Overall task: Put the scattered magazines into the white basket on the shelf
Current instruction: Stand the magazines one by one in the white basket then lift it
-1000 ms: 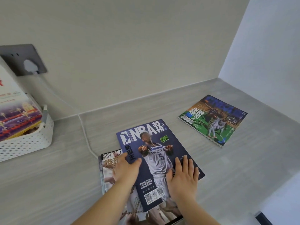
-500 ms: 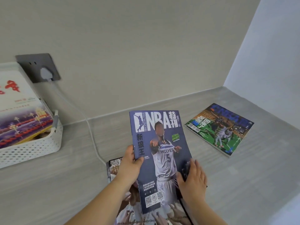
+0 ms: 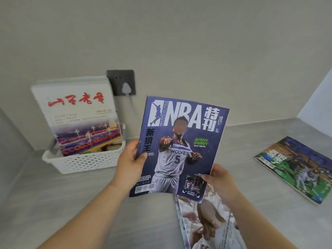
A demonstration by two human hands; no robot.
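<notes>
I hold a blue NBA magazine [image 3: 181, 146] upright in front of me, lifted off the shelf. My left hand [image 3: 129, 162] grips its left edge with the thumb on the cover. At its lower right corner my right hand [image 3: 218, 182] grips the cover. The white perforated basket [image 3: 86, 163] stands at the left against the wall, with a white and red magazine [image 3: 77, 112] leaning upright in it. Another magazine [image 3: 206, 225] lies flat on the shelf under my right forearm. A green and blue magazine [image 3: 296, 168] lies flat at the right.
The grey shelf [image 3: 45, 203] meets a beige back wall and a white side wall at the right. A dark wall socket [image 3: 122, 81] with a white plug and cable sits just behind the basket's right end.
The NBA magazine went from lying flat under both hands to being lifted upright and carried left toward the basket. My view has swung left, bringing the whole basket into sight.
</notes>
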